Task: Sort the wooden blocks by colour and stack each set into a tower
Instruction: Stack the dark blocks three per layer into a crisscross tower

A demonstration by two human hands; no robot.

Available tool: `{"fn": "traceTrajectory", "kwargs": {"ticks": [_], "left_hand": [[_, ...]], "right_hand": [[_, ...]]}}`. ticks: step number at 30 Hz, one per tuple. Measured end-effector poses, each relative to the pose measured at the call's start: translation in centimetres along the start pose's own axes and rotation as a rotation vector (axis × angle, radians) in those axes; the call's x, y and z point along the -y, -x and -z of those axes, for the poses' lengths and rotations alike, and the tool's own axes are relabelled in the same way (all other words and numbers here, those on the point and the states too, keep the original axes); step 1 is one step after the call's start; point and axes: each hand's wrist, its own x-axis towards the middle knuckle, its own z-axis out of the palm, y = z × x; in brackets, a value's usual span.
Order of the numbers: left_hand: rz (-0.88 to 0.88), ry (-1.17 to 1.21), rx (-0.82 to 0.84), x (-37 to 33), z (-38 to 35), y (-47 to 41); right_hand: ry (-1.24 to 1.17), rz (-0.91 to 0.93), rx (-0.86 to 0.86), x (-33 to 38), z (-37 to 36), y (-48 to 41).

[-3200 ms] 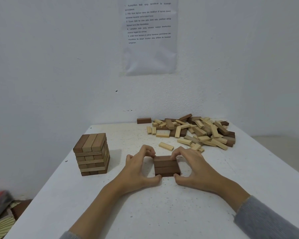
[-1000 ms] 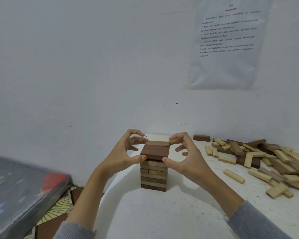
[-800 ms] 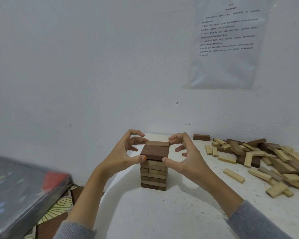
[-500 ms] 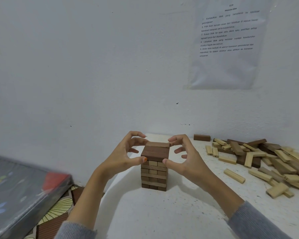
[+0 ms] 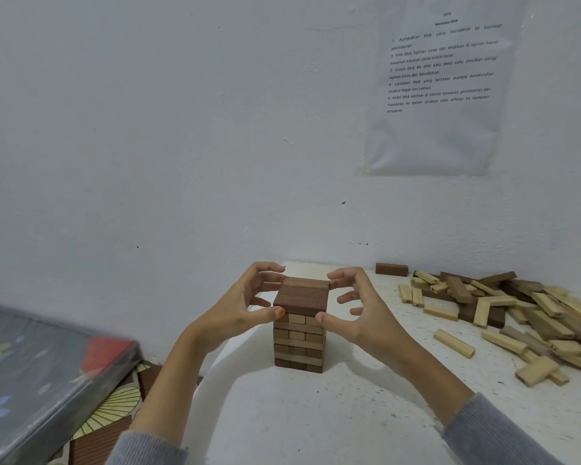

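— Standing where, the tower (image 5: pixel 299 344)?
— Upright on the white bench (image 5: pixel 316 424), near its left edge. It has layers of brown and pale blocks under a dark top layer (image 5: pixel 301 297).
— And the hands?
— Both arch over that top layer from either side, with the forearms coming in from below. The left hand (image 5: pixel 235 307) sets its thumb tip on the front left corner, forefinger curled toward the back edge. The right hand (image 5: pixel 359 313) mirrors it, thumb at the front right corner and forefinger at the back. Its other fingers hang spread, clear of the wood.
— Gripping?
— Curled round the layer, fingertips only, a light pinch.
— Farther out?
— Loose blocks (image 5: pixel 524 317) lie heaped well apart on the right.
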Motion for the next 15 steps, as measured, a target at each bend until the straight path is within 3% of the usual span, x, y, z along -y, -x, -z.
{"fn": "traceTrajectory", "kwargs": {"ticks": [6, 9, 15], "left_hand": [[0.044, 0.045, 0.022, -0.6, 0.0, 0.4], [0.125, 0.123, -0.148, -0.9, -0.2, -0.3], [0.284, 0.416, -0.395, -2.7, -4.0, 0.1]], "right_hand": [[-0.024, -0.077, 0.146, 0.3, 0.6, -0.2], [-0.190, -0.146, 0.169, 0.9, 1.0, -0.2], [-0.333, -0.318, -0.009, 0.9, -1.3, 0.3]]}}
